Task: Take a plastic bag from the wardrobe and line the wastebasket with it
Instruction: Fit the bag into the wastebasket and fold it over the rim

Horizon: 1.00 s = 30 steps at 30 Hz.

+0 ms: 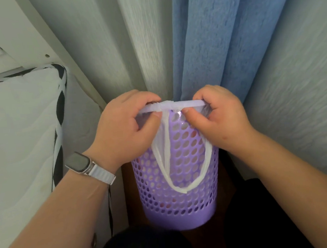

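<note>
1. The left hand (128, 124) is pinching the bunched edge of the plastic bag (170, 105) between thumb and fingers at the near rim of the wastebasket (178, 182), probably so the film cannot slip back inside.
2. The right hand (218, 116) is closing on the same edge just beside it, pulling it taut, so the two grips are stretching the bag mouth flat across the rim.
3. The bag's handle loop (182, 188) is hanging down the outside of the perforated purple wall, which suggests the edge is being folded over the lip; pale film is showing through the holes, so the bag body appears to be sitting inside.
4. The wastebasket is standing upright on the floor against the curtains (211, 44), beside the mattress (21, 132), keeping it steady under the pull.
</note>
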Each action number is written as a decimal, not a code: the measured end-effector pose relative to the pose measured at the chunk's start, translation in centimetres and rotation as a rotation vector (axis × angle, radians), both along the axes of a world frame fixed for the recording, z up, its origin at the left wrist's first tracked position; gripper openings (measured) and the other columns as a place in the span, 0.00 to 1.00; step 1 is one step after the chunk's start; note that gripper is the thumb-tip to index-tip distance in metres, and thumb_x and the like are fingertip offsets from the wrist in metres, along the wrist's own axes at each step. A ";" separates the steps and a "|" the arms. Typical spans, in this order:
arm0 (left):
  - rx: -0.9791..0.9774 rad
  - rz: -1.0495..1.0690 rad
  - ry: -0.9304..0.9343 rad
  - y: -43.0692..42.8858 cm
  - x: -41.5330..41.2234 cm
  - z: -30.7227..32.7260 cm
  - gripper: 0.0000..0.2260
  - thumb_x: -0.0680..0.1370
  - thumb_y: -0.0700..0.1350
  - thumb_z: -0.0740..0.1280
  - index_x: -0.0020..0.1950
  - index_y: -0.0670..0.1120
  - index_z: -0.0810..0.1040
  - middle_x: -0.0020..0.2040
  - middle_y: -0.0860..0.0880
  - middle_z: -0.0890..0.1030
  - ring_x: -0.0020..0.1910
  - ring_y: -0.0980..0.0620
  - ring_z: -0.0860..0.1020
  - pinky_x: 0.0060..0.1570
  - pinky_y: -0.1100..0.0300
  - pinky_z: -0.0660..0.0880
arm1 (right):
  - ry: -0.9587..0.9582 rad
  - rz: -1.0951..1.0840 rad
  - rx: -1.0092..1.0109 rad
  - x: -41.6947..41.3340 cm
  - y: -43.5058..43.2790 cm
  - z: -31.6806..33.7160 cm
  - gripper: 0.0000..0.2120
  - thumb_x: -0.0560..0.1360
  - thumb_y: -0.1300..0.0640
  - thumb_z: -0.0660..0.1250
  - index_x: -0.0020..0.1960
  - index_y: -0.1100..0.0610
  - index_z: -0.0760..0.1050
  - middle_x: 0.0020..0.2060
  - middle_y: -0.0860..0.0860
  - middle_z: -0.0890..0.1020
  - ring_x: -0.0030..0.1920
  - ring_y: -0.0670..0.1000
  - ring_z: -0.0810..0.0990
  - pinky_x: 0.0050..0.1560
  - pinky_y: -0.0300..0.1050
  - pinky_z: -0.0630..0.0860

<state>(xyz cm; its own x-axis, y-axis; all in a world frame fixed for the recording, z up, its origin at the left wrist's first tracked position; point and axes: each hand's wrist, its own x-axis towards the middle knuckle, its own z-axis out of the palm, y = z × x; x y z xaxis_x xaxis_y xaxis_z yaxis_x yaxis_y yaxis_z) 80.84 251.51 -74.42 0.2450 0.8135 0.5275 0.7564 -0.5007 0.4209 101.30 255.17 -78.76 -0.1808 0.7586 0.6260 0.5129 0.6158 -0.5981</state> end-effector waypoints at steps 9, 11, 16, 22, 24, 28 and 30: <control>0.046 -0.014 0.115 0.1 1.0 -0.5 0.13 0.79 0.53 0.64 0.50 0.46 0.82 0.40 0.50 0.80 0.39 0.52 0.76 0.41 0.53 0.73 | -0.023 -0.100 0.034 -1.2 -0.9 -0.2 0.14 0.68 0.47 0.68 0.34 0.56 0.72 0.29 0.50 0.74 0.33 0.54 0.73 0.34 0.53 0.72; 0.044 -0.002 0.120 0.2 0.9 -0.7 0.13 0.79 0.54 0.63 0.48 0.46 0.80 0.39 0.51 0.79 0.39 0.53 0.74 0.40 0.56 0.71 | -0.019 -0.067 0.025 -1.1 -0.8 -0.1 0.13 0.69 0.47 0.68 0.35 0.56 0.73 0.30 0.49 0.75 0.34 0.53 0.74 0.35 0.53 0.72; 0.065 0.027 0.135 0.1 0.5 -0.7 0.14 0.78 0.54 0.62 0.43 0.45 0.77 0.35 0.50 0.77 0.35 0.52 0.73 0.35 0.58 0.67 | -0.037 0.066 0.020 -0.2 -0.4 0.5 0.13 0.72 0.46 0.69 0.39 0.56 0.77 0.33 0.49 0.77 0.36 0.51 0.75 0.38 0.51 0.73; 0.074 0.079 0.068 -0.1 -0.2 -0.1 0.11 0.75 0.49 0.63 0.38 0.43 0.75 0.31 0.50 0.73 0.32 0.54 0.68 0.32 0.57 0.65 | -0.042 0.227 -0.009 1.7 0.7 1.4 0.15 0.73 0.46 0.68 0.45 0.60 0.80 0.38 0.51 0.81 0.40 0.50 0.78 0.43 0.45 0.73; 0.054 0.115 0.018 -0.1 -0.3 -0.2 0.11 0.75 0.49 0.63 0.37 0.43 0.74 0.30 0.50 0.71 0.31 0.54 0.68 0.31 0.57 0.65 | -0.022 0.256 -0.052 1.8 0.6 1.4 0.15 0.75 0.47 0.67 0.46 0.59 0.80 0.40 0.50 0.82 0.42 0.48 0.79 0.44 0.43 0.73; 0.026 0.109 -0.082 0.0 -0.5 -0.2 0.11 0.75 0.49 0.62 0.36 0.44 0.73 0.29 0.49 0.71 0.30 0.52 0.68 0.30 0.53 0.66 | 0.050 0.229 -0.117 1.8 0.6 1.3 0.12 0.75 0.48 0.66 0.47 0.56 0.80 0.40 0.47 0.82 0.42 0.45 0.79 0.44 0.40 0.73; 0.023 0.103 -0.101 0.0 -0.4 -0.4 0.11 0.75 0.49 0.62 0.36 0.44 0.72 0.29 0.49 0.70 0.30 0.52 0.67 0.30 0.54 0.65 | 0.063 0.179 -0.133 1.6 0.6 1.1 0.12 0.74 0.46 0.66 0.44 0.55 0.79 0.37 0.44 0.79 0.39 0.42 0.77 0.41 0.38 0.72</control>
